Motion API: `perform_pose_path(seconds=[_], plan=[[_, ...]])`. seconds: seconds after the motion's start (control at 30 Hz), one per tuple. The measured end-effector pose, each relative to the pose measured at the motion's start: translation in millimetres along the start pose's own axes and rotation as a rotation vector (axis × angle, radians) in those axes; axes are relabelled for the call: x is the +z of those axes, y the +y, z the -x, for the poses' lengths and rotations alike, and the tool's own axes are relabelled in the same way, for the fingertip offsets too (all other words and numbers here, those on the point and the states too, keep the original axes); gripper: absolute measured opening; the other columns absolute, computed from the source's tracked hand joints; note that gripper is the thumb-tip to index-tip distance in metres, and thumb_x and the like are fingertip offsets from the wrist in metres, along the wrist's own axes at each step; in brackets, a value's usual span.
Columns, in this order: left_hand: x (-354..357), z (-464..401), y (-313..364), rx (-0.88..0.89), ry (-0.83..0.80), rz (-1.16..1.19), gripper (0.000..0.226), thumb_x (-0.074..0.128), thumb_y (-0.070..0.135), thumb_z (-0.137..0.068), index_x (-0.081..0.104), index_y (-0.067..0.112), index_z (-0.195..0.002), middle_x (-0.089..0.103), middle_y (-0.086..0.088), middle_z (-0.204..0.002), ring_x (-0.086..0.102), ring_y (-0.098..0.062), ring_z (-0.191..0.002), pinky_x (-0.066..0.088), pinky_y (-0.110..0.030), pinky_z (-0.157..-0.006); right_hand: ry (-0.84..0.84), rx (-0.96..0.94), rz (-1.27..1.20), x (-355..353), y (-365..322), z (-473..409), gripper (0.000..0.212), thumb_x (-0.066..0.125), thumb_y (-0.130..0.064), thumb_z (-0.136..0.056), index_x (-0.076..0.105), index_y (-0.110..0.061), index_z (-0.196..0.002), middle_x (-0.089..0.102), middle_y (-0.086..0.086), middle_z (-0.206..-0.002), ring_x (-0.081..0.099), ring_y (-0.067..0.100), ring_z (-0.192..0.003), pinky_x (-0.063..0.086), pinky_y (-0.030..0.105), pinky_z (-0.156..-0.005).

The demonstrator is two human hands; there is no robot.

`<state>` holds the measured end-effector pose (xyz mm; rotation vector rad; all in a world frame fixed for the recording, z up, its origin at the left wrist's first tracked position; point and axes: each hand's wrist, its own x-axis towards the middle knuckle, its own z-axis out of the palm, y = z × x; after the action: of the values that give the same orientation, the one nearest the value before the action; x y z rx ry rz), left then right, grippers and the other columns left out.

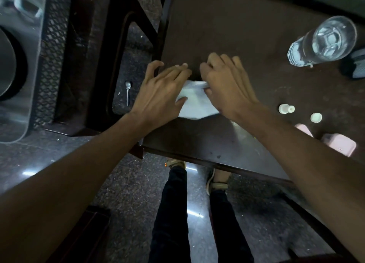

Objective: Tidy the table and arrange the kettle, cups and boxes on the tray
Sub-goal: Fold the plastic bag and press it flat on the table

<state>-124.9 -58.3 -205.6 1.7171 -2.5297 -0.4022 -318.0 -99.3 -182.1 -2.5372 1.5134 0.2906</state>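
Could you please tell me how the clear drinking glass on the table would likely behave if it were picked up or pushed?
The clear drinking glass is probably rigid and breakable. It looks tall and narrow, so a push near the rim might tip it. Its smooth wall could be slippery.

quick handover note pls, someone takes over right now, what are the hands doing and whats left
Left hand: lies flat on the white paper near the table's left edge.
Right hand: pinches the paper's far edge.
Things: glass far right; two small white caps and pink boxes near right.
Spoon lies on the floor.
Done: nothing on a tray; none in view.
Left: clear paper, gather everything.
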Motion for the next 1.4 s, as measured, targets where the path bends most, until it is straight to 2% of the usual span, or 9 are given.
perform_pose_path(seconds=[0.13,0.23,0.43,0.67,0.9,1.07,1.17,1.27,1.4], plan=[[5.9,8.3,8.8,0.018,-0.003,-0.063,0.071,0.061,0.044,-0.099,0.048,0.007,-0.158,0.045,-0.014,-0.167,0.049,-0.025,-0.153,0.027,-0.049,-0.123,0.051,0.059,0.037,-3.5,0.3,1.5,0.028,0.056,-0.007,-0.091,0.055,-0.015,-0.118,0.058,0.010,-0.119,0.055,0.034,-0.108,0.039,0.044,-0.089],[16.7,21.1,19.2,0.025,-0.066,-0.118,0.081,0.048,0.052,-0.104,0.028,0.006,-0.168,0.022,-0.013,-0.178,0.025,-0.022,-0.165,0.025,-0.048,-0.130,0.024,0.076,0.020,6.5,-4.6,17.3,0.034,0.053,-0.010,-0.090,0.051,-0.016,-0.124,0.055,0.008,-0.126,0.052,0.032,-0.113,0.036,0.042,-0.091],[40.8,37.5,25.2,0.023,-0.038,-0.184,0.082,0.040,0.045,-0.109,0.004,0.007,-0.172,0.002,-0.014,-0.181,0.008,-0.025,-0.169,0.019,-0.049,-0.133,0.054,0.054,-0.087,43.1,-6.0,56.7,0.046,0.048,-0.025,-0.104,0.046,-0.012,-0.148,0.037,0.010,-0.166,0.042,0.028,-0.149,0.035,0.042,-0.117],[56.2,43.0,31.4,0.019,0.001,-0.176,0.082,0.031,0.056,-0.112,0.003,0.008,-0.172,0.002,-0.019,-0.180,0.008,-0.030,-0.168,0.021,-0.053,-0.133,-0.036,-0.034,-0.016,68.0,4.3,79.9,0.070,0.036,-0.038,-0.108,0.009,-0.012,-0.167,0.003,0.009,-0.176,0.007,0.021,-0.164,0.020,0.042,-0.130],[41.5,37.7,37.9,-0.034,-0.012,-0.087,0.074,0.026,0.048,-0.114,0.005,0.007,-0.172,0.002,-0.014,-0.181,0.005,-0.024,-0.169,0.015,-0.051,-0.134,0.094,0.011,-0.109,37.1,-12.1,63.9,0.062,0.034,-0.030,-0.110,0.020,-0.005,-0.165,0.016,0.012,-0.174,0.016,0.021,-0.162,0.020,0.040,-0.131],[16.7,8.9,40.2,-0.413,0.230,0.224,0.066,0.031,0.031,-0.110,0.016,0.012,-0.172,0.010,-0.005,-0.181,0.009,-0.016,-0.168,0.015,-0.047,-0.134,0.166,0.082,-0.224,24.7,-36.1,19.6,0.057,0.026,-0.024,-0.112,0.021,-0.004,-0.164,0.017,0.013,-0.173,0.016,0.022,-0.162,0.016,0.040,-0.132],[15.8,-22.2,39.1,-0.575,0.189,0.205,0.068,0.029,0.030,-0.109,0.012,0.012,-0.172,0.006,-0.006,-0.181,0.007,-0.018,-0.168,0.016,-0.050,-0.134,0.113,0.209,-0.199,31.7,-39.4,-7.6,0.058,0.026,-0.027,-0.113,0.014,-0.008,-0.166,0.009,0.012,-0.175,0.008,0.020,-0.163,0.009,0.036,-0.133],[31.1,-28.4,44.7,-0.563,0.080,0.136,0.067,0.028,0.031,-0.113,0.003,0.012,-0.173,-0.002,-0.005,-0.182,0.001,-0.018,-0.169,0.014,-0.050,-0.135,0.090,0.244,-0.158,47.1,-38.2,-6.2,0.059,0.020,-0.031,-0.113,0.010,-0.008,-0.166,0.005,0.012,-0.176,0.005,0.020,-0.164,0.011,0.037,-0.133],[57.4,-18.1,46.6,-0.561,0.110,0.059,0.066,0.026,0.035,-0.115,0.003,0.013,-0.173,0.000,-0.005,-0.182,0.003,-0.018,-0.169,0.016,-0.050,-0.135,0.173,0.215,-0.175,67.4,-32.1,4.3,0.059,0.028,-0.028,-0.112,0.012,-0.008,-0.166,0.008,0.010,-0.176,0.008,0.019,-0.163,0.019,0.040,-0.132]])
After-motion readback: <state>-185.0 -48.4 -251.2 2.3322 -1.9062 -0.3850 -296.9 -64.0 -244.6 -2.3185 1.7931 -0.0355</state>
